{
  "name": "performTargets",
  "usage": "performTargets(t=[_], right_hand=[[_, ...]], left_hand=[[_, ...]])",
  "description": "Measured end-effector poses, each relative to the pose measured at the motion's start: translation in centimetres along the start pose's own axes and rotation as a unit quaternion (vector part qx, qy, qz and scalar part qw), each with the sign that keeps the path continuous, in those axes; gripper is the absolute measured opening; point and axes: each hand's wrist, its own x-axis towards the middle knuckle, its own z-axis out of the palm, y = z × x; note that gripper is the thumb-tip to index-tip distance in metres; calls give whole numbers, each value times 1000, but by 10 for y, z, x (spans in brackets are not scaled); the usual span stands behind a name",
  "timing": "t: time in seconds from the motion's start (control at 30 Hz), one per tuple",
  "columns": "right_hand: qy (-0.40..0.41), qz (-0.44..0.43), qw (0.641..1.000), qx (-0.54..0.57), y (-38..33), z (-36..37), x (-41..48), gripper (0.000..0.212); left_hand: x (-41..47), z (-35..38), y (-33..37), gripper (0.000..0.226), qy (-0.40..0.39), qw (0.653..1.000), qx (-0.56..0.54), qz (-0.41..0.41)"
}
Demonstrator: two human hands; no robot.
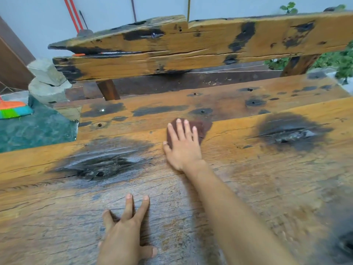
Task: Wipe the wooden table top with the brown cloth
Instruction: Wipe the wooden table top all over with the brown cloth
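The wooden table top fills most of the view, orange-brown planks with large dark scorched patches and knots. The brown cloth lies flat on the middle plank, mostly hidden under my right hand. That hand presses on the cloth with straight, spread fingers, the arm reaching in from the lower right. My left hand rests flat on the near plank at the bottom centre, fingers straight and spread, holding nothing.
A wooden bench backrest of rough planks rises beyond the table. At the left stand stacked grey stone blocks, a green surface and a colourful broom head. Green plants grow at the right.
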Motion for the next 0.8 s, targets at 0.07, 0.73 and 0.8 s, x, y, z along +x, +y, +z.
performTargets(t=[0.07, 0.73, 0.8], right_hand=[[-26, -66, 997, -10, -51, 9, 0, 71], [-29, -32, 999, -12, 167, -14, -119, 68], [-34, -39, 999, -6, 152, -8, -151, 71]], left_hand=[[1, 2, -1, 128, 12, 1000, 14, 7], [-7, -15, 4, 124, 28, 997, 63, 34], [-9, -15, 4, 125, 25, 998, 60, 24]])
